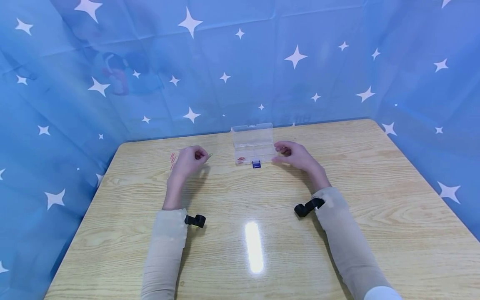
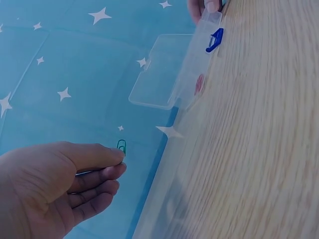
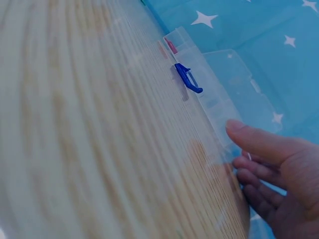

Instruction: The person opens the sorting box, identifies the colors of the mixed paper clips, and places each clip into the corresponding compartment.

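My left hand (image 1: 190, 161) pinches a green paper clip (image 2: 121, 146) between thumb and fingertips, above the table to the left of a clear plastic box (image 1: 262, 158). The box stands with its lid (image 1: 253, 135) raised at the back and a blue latch (image 1: 256, 164) on its front side. Inside its left end lie red paper clips (image 1: 241, 159). At the opposite end, my right hand (image 1: 296, 156) grips the box, the thumb by the front corner and the fingers toward the back.
Several more red paper clips (image 1: 173, 158) lie on the wooden table (image 1: 225, 200), just left of my left hand. A blue cloth with white stars (image 1: 240, 62) hangs behind the table's back edge. A bright light reflection shows on the tabletop nearer to me.
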The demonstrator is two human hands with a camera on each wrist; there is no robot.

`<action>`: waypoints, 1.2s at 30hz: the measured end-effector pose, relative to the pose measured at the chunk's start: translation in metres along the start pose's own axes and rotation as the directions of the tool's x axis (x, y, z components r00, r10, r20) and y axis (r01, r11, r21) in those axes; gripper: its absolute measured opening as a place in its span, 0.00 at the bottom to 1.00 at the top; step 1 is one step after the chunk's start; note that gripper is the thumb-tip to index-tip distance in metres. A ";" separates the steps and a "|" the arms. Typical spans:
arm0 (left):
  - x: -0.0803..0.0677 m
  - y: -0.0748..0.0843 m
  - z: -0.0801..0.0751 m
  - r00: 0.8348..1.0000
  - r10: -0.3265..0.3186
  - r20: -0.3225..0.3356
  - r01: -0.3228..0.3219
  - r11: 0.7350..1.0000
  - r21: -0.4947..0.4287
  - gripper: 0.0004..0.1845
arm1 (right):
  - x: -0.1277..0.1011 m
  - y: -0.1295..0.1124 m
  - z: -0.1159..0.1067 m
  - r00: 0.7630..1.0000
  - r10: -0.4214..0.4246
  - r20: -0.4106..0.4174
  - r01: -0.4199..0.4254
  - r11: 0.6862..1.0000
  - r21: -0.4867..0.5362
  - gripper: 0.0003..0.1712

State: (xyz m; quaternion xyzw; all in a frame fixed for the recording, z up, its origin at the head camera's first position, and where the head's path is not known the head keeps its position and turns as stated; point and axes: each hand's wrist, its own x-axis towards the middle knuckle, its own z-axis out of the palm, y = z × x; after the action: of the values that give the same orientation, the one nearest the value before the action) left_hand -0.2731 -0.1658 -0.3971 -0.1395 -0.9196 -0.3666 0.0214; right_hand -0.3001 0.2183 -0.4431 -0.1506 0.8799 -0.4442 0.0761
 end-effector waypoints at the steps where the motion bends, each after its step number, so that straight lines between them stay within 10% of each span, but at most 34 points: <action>1: 0.000 0.001 0.000 1.000 0.001 -0.002 -0.001 1.000 -0.002 0.07 | 0.000 0.000 0.000 1.000 -0.002 0.000 0.002 1.000 -0.001 0.36; 36: 0.012 0.040 0.019 0.997 0.066 -0.037 -0.069 0.995 -0.075 0.06 | 0.000 0.001 0.000 1.000 -0.013 0.007 0.013 1.000 -0.009 0.36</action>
State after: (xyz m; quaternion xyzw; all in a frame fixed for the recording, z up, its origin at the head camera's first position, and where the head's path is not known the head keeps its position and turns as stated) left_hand -0.2729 -0.1224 -0.3822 -0.1648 -0.8993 -0.4027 0.0443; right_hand -0.3008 0.2187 -0.4437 -0.1585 0.8806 -0.4401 0.0758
